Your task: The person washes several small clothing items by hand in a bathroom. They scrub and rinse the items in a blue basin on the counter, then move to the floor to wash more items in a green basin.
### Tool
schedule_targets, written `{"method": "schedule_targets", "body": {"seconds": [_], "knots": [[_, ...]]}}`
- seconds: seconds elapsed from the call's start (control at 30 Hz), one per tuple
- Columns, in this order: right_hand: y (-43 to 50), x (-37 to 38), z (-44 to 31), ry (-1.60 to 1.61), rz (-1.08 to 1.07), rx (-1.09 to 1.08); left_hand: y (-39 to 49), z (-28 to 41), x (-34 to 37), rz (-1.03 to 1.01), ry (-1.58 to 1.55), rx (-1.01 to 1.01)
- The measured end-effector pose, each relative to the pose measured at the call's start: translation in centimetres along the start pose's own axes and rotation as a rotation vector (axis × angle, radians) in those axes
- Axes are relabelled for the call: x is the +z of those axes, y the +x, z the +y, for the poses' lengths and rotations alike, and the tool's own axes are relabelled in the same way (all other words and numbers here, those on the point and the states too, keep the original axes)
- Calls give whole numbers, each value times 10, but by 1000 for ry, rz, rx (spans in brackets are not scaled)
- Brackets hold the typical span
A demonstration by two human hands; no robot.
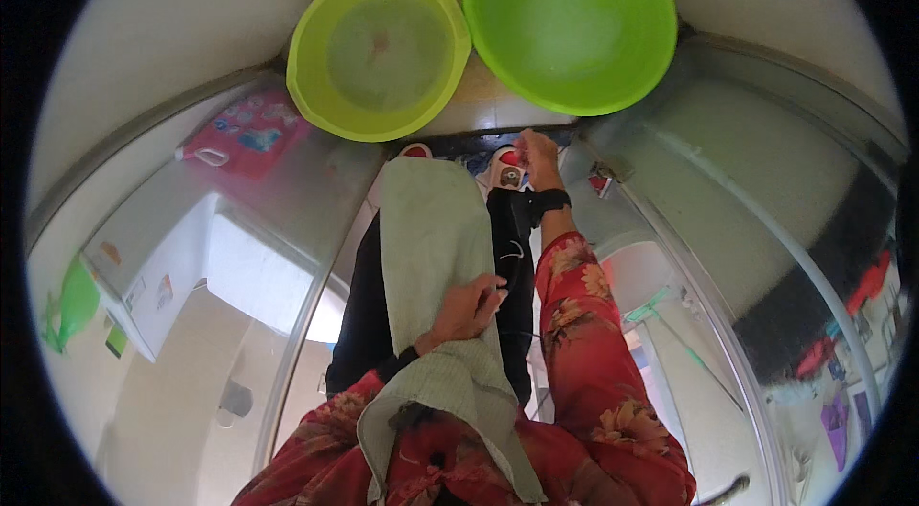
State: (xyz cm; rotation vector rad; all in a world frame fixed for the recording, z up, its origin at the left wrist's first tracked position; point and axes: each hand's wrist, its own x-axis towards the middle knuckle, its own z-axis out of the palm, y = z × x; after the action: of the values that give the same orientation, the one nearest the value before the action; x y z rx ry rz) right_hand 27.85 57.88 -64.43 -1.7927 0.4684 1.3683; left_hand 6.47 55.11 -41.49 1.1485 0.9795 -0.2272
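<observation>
My left hand (468,308) rests over the pale green cloth (434,233) draped down my front and lap, its fingers curled loosely near my right thigh. Whether those fingers hold anything is unclear. My right hand (537,150) reaches forward beside a red and white shoe (508,168), below the rim of the bright green basin; its fingertips are blurred. That basin (495,68) has cloudy, whitish liquid in it. To its left stands a yellow-green basin (305,93) with cloudy water and a small reddish patch at the middle.
Glass panels in metal frames (668,240) flank me on both sides. Behind the left one are a pink detergent jug (248,136) and a white appliance or cabinet (154,283). A dark raised sill (467,141) crosses in front of my feet. Pale walls enclose the basins.
</observation>
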Motion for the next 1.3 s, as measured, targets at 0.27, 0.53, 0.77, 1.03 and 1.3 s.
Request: {"method": "schedule_targets", "body": {"seconds": [0.27, 0.53, 0.77, 1.03, 1.3], "knots": [[138, 1, 4, 817, 55, 90, -6, -77, -3, 157, -91, -117], [127, -51, -23, 252, 197, -308, -3, -73, 0, 83, -426, -264], [102, -209, -151, -110, 435, -201, -3, -80, 30, -25, -233, 54], [93, -289, -272, -943, 417, -356, 3, -103, 64, -152, -454, -127], [60, -177, -237, -1313, 941, -1504, 67, -93, 29, 73, -193, -78]]}}
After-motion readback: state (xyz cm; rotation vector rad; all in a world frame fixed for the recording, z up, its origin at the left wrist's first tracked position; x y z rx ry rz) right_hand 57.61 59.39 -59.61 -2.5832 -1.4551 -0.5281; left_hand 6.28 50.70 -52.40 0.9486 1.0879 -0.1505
